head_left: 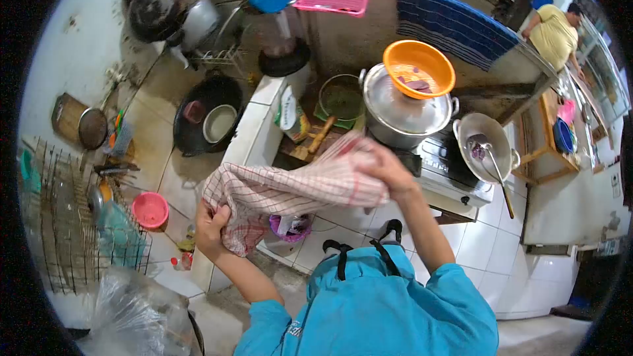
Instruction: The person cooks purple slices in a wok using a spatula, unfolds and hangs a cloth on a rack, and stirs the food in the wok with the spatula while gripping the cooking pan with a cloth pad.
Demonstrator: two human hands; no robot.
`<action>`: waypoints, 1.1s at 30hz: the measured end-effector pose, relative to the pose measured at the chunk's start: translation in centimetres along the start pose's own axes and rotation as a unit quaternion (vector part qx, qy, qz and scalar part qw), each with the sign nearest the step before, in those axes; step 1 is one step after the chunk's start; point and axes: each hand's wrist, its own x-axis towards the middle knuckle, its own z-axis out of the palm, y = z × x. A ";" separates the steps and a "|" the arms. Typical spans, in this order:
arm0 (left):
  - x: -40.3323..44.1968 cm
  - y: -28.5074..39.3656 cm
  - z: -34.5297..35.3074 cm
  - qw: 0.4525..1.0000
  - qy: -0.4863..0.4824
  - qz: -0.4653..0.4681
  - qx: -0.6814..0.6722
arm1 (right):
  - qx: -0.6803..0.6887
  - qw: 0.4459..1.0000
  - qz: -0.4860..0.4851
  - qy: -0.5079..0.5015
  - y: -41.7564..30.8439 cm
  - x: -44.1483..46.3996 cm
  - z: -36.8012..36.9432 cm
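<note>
A white and red checked cloth point(290, 188) is stretched between my two hands in front of my body. My left hand point(212, 227) grips its bunched left end. At the other end, my right hand point(389, 168) holds the cloth, its fingers slightly blurred. Beyond the cloth stand a wooden-handled tool point(322, 134) and a standing packet point(291, 115). A large lidded pot point(399, 109) on the stove carries an orange basin point(420, 69) with purple pieces inside.
A wok point(471, 138) with a ladle sits at the right of the stove. Left are a black basin point(188, 132), a pink tub point(150, 210) and a wire rack point(62, 224). A person in a yellow shirt point(554, 36) stands at the far right.
</note>
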 end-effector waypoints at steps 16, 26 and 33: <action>17.8 15.0 50.1 0.873 -0.384 0.298 0.035 | -0.528 0.557 -0.521 0.373 -44.4 -11.0 -31.3; 33.8 10.9 82.5 0.838 -0.281 0.357 0.301 | -0.698 0.409 -0.172 0.563 -54.0 -9.6 -64.0; 28.4 7.3 85.5 0.752 -0.358 0.405 0.376 | -0.782 0.380 0.112 0.480 -51.0 -12.1 -64.6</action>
